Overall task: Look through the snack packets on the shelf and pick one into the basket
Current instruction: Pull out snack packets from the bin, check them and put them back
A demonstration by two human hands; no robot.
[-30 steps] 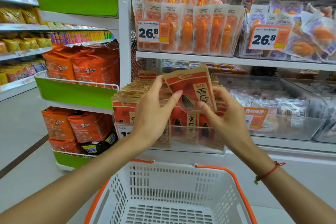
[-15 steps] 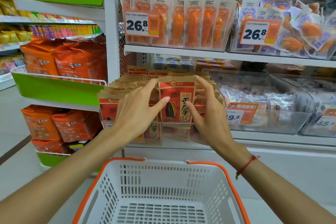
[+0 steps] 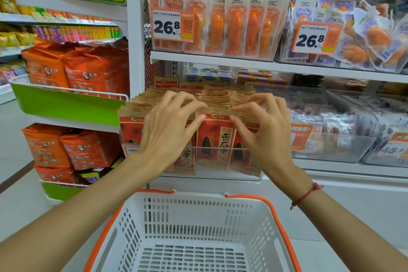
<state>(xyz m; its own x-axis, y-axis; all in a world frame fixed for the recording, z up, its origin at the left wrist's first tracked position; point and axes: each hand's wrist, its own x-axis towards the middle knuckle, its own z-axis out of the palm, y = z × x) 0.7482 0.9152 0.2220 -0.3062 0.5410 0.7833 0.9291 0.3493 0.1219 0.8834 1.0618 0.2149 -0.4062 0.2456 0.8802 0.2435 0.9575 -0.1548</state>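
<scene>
A red and brown seed packet (image 3: 217, 139) stands at the front of a clear bin (image 3: 212, 175) on the lower shelf, with several like packets (image 3: 194, 95) stacked behind and beside it. My left hand (image 3: 167, 126) pinches the packet's top edge at its left corner, thumb in front. My right hand (image 3: 265, 130) pinches the same edge at the right corner. A white basket with orange handles (image 3: 198, 212) sits directly below my arms, and nothing shows inside it.
Orange snack packs (image 3: 234, 26) fill the upper shelf behind a 26.8 price tag (image 3: 172, 26). Another clear bin of pale packets (image 3: 331, 130) stands to the right. A green side rack with orange bags (image 3: 88, 68) is at left, beside an open aisle.
The packet, held up and tilted a second ago, has come down upright into the front of the bin. Both hands slid to its top edge.
</scene>
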